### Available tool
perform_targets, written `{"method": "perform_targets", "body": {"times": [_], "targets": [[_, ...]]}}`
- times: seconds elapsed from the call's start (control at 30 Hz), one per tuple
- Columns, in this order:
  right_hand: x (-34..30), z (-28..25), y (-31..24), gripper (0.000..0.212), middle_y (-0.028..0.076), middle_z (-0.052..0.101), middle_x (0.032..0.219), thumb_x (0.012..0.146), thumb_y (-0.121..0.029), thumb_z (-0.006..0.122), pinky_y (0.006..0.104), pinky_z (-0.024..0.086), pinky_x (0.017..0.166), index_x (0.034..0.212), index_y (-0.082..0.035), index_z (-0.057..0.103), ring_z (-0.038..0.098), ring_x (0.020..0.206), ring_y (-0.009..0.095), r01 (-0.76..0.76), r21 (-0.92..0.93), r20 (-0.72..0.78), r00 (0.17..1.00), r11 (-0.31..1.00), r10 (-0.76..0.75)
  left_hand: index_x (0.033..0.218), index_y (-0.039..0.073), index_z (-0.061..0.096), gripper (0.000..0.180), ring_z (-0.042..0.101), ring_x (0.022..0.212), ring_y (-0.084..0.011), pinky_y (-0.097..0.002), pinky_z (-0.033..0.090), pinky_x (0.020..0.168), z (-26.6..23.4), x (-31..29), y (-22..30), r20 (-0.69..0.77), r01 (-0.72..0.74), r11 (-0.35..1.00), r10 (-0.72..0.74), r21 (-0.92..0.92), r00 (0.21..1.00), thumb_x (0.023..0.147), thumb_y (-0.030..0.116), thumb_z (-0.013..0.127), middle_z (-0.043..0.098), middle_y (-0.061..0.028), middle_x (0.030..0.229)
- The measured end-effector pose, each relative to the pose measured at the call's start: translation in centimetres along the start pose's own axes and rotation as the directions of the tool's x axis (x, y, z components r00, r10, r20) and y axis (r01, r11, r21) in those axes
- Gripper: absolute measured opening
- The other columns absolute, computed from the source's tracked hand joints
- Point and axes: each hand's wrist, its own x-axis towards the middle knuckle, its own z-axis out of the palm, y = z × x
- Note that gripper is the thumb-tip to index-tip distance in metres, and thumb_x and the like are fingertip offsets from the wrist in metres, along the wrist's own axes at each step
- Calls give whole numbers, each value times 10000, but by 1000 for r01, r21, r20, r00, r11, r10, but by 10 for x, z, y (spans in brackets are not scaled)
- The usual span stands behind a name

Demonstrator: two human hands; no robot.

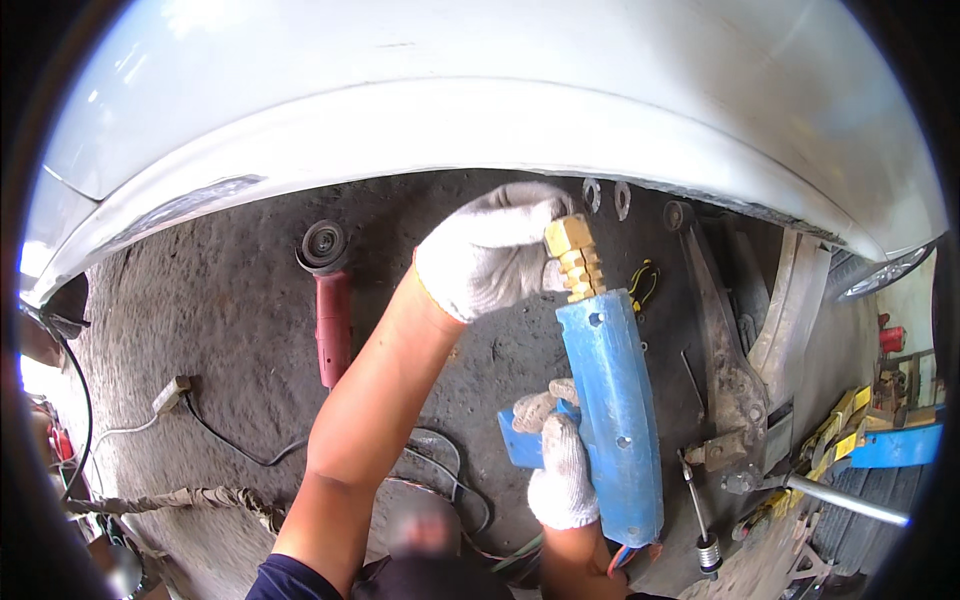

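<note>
A blue pistol-shaped spot welding gun points up and away from me, with brass nuts stacked at its front end. Wires come out of its rear. My right hand, in a white knitted glove, is closed around the gun's grip. My left hand, gloved too, has its fingers closed against the far brass nut; the fingertips are partly hidden behind it. Just beyond the brass end stands the lower edge of a white car body, with scraped patches along the sill.
On the dark floor, a red angle grinder lies to the left. Two metal rings and yellow-black pliers are beyond the gun. A floor jack stands right, near a metal-shafted tool. Cables trail across the left.
</note>
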Motion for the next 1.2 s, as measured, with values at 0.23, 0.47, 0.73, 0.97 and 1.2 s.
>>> {"method": "perform_targets", "body": {"times": [0.23,0.47,0.73,0.97,1.2], "targets": [[9,5,20,371,118,548,1366,999,-166,578,259,442,1046,1332,-5,545,526,1245,141,-171,388,-3,982,906,186,1205,-17,589,291,667,946,-282,-400,596,788,-11,6,8,8,-10,1000,10,6,1000,961,135,633,656,-186,1068],[10,3,29,387,97,559,1372,1032,-189,535,222,420,1077,1368,2,521,535,1245,126,-168,605,114,986,778,124,1229,-44,568,318,669,971,-323,-406,602,788,-9,8,13,17,0,1000,0,-25,1000,961,118,623,659,-229,1071],[14,27,10,359,126,647,1030,972,-169,580,338,507,873,1280,10,541,617,951,189,-46,-16,-222,974,999,41,1268,-31,547,350,669,958,-312,-400,599,776,-5,8,13,-52,-18,999,20,43,998,963,121,624,650,-222,1093],[12,30,1,363,104,644,926,957,-244,605,378,491,827,1246,-27,579,606,853,205,-1,-32,-234,972,999,-6,1233,-19,572,332,651,910,-294,-427,587,783,5,5,13,-91,-8,1000,8,0,996,960,155,649,643,-207,1070],[-30,-25,-62,375,78,627,823,951,-328,612,419,462,785,1220,-67,611,582,753,222,-26,257,-21,999,966,33,1152,4,616,326,658,723,-184,-323,570,625,-108,-104,-31,-513,270,906,-69,328,856,923,213,716,641,-79,851]]}}
